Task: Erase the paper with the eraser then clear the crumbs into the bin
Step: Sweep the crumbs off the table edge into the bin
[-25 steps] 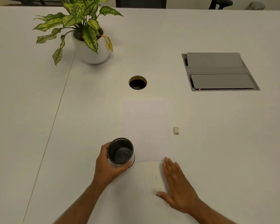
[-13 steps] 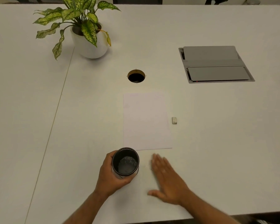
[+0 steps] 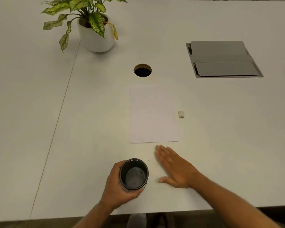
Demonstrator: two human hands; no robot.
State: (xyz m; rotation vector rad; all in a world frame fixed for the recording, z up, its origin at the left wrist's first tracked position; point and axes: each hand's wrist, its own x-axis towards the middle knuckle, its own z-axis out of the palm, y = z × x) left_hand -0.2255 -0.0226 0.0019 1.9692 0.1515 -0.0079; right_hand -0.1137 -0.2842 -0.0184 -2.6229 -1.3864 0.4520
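The room is evenly and fairly brightly lit from overhead, a warm, slightly yellow cast across the white table (image 3: 39, 96). Shadows are soft and short: a faint 1 under the plant pot (image 3: 97, 38) at 11 o'clock, another beneath the right hand (image 3: 174, 168) near 6 o'clock. No hard glare, only a dull sheen inside the black bin (image 3: 134, 174). The right hand's fingertips are smeared with motion blur. Wide-angle bending curves the table's edges at 12 and 6 o'clock. Overall detail is soft, compressed.
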